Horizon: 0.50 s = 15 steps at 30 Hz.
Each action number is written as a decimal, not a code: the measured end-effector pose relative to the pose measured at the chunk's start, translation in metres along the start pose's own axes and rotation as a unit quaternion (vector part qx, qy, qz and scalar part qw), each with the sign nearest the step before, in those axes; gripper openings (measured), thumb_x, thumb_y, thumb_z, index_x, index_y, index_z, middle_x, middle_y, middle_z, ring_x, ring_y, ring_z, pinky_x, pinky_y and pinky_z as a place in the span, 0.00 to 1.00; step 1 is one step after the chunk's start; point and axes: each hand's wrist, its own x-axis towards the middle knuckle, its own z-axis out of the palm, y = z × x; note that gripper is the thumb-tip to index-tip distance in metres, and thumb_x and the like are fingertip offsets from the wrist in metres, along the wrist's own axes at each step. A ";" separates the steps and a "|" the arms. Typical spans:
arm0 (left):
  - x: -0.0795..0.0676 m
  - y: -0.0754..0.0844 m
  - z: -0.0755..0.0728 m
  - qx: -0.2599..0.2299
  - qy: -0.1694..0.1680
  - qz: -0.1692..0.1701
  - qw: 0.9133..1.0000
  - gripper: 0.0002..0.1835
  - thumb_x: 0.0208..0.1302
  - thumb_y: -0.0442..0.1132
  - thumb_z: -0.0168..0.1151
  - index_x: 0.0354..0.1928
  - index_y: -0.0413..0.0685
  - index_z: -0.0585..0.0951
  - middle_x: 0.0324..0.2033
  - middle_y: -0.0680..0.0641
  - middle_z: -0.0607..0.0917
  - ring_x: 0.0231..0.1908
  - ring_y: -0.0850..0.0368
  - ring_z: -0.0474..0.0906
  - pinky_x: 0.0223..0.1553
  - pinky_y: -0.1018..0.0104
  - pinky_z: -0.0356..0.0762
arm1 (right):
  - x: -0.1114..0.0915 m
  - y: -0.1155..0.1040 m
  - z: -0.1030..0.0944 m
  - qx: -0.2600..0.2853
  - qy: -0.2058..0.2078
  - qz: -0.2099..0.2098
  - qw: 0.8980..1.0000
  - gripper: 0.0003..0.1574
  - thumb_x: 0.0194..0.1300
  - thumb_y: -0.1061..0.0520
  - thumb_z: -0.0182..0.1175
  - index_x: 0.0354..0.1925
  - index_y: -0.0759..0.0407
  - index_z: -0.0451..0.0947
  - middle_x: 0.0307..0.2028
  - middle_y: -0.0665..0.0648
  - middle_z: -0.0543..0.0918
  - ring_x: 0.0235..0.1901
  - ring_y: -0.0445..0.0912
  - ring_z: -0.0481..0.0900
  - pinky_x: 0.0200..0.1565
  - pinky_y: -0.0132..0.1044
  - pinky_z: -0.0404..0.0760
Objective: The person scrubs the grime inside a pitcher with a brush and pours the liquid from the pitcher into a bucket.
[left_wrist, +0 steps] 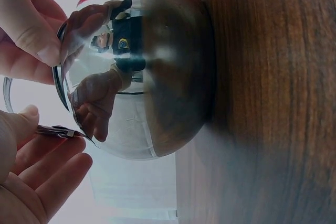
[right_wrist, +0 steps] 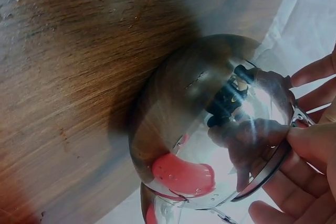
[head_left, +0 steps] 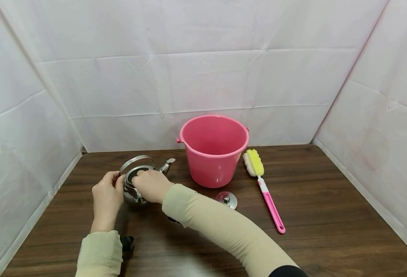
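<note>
A shiny steel kettle (head_left: 133,195) stands on the left of the table, its lid off and its spout (head_left: 167,165) pointing back and right. My left hand (head_left: 107,194) pinches the foot of its hoop handle (head_left: 137,158) at the left of the rim, between thumb and fingers. My right hand (head_left: 152,185) reaches over the open top. In the left wrist view, its thumb presses the rim from outside while its other fingers go behind the rim, partly hidden. The kettle's polished side (left_wrist: 173,77) mirrors both hands and the person.
A pink bucket (head_left: 215,169) stands behind and right of the kettle. The round metal lid (head_left: 226,200) lies in front of it, partly behind my right sleeve. Farther right lies a bottle brush (head_left: 271,207) with a yellow and white sponge head. White sheeting (head_left: 203,84) walls the table.
</note>
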 end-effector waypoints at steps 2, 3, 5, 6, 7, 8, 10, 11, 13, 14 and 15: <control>0.000 -0.001 0.001 0.001 0.000 0.000 1.000 0.08 0.61 0.30 0.61 0.38 0.29 0.80 0.30 0.32 0.85 0.30 0.39 0.81 0.31 0.47 0.76 | 0.000 0.000 0.002 -0.018 0.012 -0.010 1.000 0.12 0.69 0.56 0.53 0.45 0.47 0.82 0.40 0.50 0.83 0.40 0.43 0.81 0.43 0.36 0.80; 0.000 -0.001 0.001 0.001 -0.001 -0.001 1.000 0.08 0.61 0.30 0.61 0.38 0.29 0.80 0.31 0.32 0.85 0.30 0.39 0.81 0.31 0.47 0.76 | 0.001 0.000 0.004 -0.027 0.020 -0.015 0.999 0.12 0.69 0.56 0.53 0.45 0.47 0.82 0.40 0.49 0.83 0.40 0.42 0.81 0.45 0.36 0.79; 0.000 -0.001 0.001 0.001 -0.001 0.000 1.000 0.08 0.61 0.30 0.61 0.38 0.30 0.80 0.31 0.32 0.85 0.30 0.39 0.81 0.31 0.47 0.77 | 0.001 0.001 0.007 -0.045 0.034 -0.024 0.998 0.12 0.69 0.55 0.53 0.45 0.47 0.82 0.39 0.49 0.83 0.41 0.41 0.81 0.49 0.37 0.78; 0.000 -0.001 0.001 0.001 -0.001 0.000 1.000 0.08 0.61 0.30 0.61 0.38 0.30 0.80 0.31 0.32 0.85 0.30 0.39 0.81 0.31 0.47 0.77 | 0.001 0.001 0.008 -0.053 0.041 -0.028 0.997 0.12 0.69 0.55 0.53 0.45 0.48 0.82 0.39 0.49 0.84 0.41 0.41 0.81 0.51 0.37 0.77; -0.001 -0.001 0.001 0.001 -0.002 0.000 1.000 0.08 0.61 0.30 0.61 0.38 0.29 0.80 0.31 0.32 0.85 0.30 0.39 0.81 0.31 0.47 0.77 | 0.001 0.001 0.009 -0.060 0.046 -0.030 0.997 0.12 0.70 0.55 0.52 0.45 0.48 0.82 0.39 0.49 0.84 0.41 0.41 0.82 0.52 0.38 0.77; -0.001 0.000 0.001 0.001 -0.002 -0.001 1.000 0.08 0.61 0.30 0.61 0.38 0.29 0.80 0.31 0.32 0.85 0.30 0.39 0.81 0.31 0.47 0.77 | 0.000 0.001 0.009 -0.065 0.052 -0.031 0.996 0.12 0.70 0.55 0.52 0.45 0.48 0.82 0.39 0.49 0.84 0.41 0.41 0.82 0.53 0.38 0.77; 0.000 0.000 0.001 0.001 -0.002 -0.002 1.000 0.08 0.61 0.30 0.61 0.38 0.29 0.80 0.31 0.32 0.85 0.30 0.39 0.81 0.31 0.47 0.77 | -0.001 0.000 0.009 -0.072 0.059 -0.031 0.995 0.13 0.71 0.56 0.51 0.46 0.49 0.81 0.40 0.49 0.84 0.41 0.41 0.82 0.55 0.39 0.76; 0.000 0.000 0.000 0.002 -0.002 -0.002 1.000 0.08 0.61 0.30 0.61 0.38 0.29 0.80 0.31 0.32 0.85 0.30 0.39 0.81 0.31 0.47 0.77 | -0.002 0.000 0.009 -0.076 0.062 -0.031 0.995 0.13 0.71 0.56 0.50 0.46 0.49 0.81 0.40 0.49 0.84 0.41 0.41 0.83 0.55 0.39 0.76; 0.000 0.000 0.000 0.000 -0.003 -0.003 1.000 0.08 0.61 0.30 0.61 0.39 0.29 0.80 0.31 0.32 0.85 0.30 0.39 0.81 0.31 0.47 0.77 | -0.002 0.000 0.009 -0.084 0.070 -0.030 0.994 0.13 0.72 0.56 0.50 0.47 0.50 0.81 0.40 0.50 0.84 0.41 0.42 0.83 0.55 0.40 0.76; 0.000 0.001 0.000 0.000 -0.002 -0.003 1.000 0.08 0.61 0.30 0.61 0.39 0.29 0.80 0.31 0.32 0.85 0.30 0.39 0.81 0.31 0.47 0.76 | -0.003 0.000 0.010 -0.087 0.075 -0.030 0.993 0.14 0.72 0.56 0.49 0.47 0.50 0.81 0.39 0.50 0.84 0.40 0.42 0.83 0.55 0.40 0.77; 0.000 0.001 -0.001 0.000 -0.003 -0.003 1.000 0.08 0.62 0.30 0.61 0.39 0.29 0.80 0.31 0.32 0.85 0.30 0.39 0.81 0.32 0.47 0.76 | -0.003 -0.001 0.010 -0.090 0.079 -0.030 0.992 0.14 0.72 0.56 0.49 0.46 0.50 0.81 0.39 0.50 0.84 0.40 0.42 0.83 0.54 0.40 0.77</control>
